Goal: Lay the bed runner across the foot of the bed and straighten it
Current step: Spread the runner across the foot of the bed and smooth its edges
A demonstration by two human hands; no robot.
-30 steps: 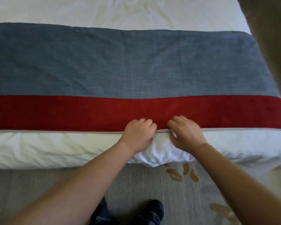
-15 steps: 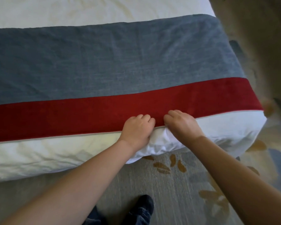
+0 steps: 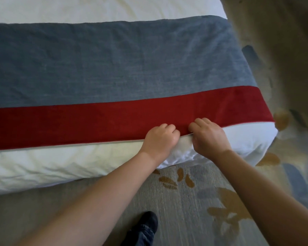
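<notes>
The bed runner [image 3: 114,71] lies flat across the foot of the white bed [image 3: 52,164]. It is grey-blue with a wide red band along its near side and pale piping on the hem. My left hand [image 3: 160,139] and my right hand [image 3: 208,137] sit side by side at that near hem, close to the bed's right corner. Both have their fingers curled over the red band, gripping the hem with the white duvet bunched beneath. The runner's right end drops over the bed's side out of sight.
Grey carpet [image 3: 194,201] with orange and blue leaf shapes runs along the foot of the bed. My dark shoe [image 3: 148,222] stands on it below my arms. A beige curtain or wall [image 3: 277,41] rises just past the bed's right corner.
The view has swung and shifted right, bringing the bed's right corner into sight. Both hands have stayed together on the red hem, now nearer that corner.
</notes>
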